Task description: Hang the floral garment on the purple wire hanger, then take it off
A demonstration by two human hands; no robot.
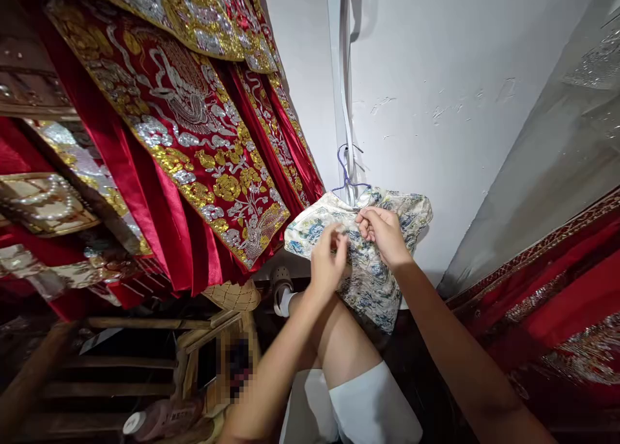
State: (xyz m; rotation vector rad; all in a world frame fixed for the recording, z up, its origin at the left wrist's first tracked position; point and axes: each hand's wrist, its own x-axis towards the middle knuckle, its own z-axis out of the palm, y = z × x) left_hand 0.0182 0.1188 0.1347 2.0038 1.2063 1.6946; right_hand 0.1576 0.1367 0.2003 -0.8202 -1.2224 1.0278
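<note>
A small floral dress (368, 273) in cream, blue and green hangs on a purple wire hanger (346, 179) against the white wall. My left hand (327, 260) pinches the fabric near the collar, fingers closed on it. My right hand (382, 231) grips the dress at the neckline just under the hanger hook. Both hands are close together at the garment's top. My raised knee (339, 341) is below them.
Red garments with gold and silver embroidery (194, 134) hang at the left. More red embroidered cloth under clear plastic (557, 302) is at the right. A wooden shelf unit (145, 366) with a bottle (159, 418) stands at lower left.
</note>
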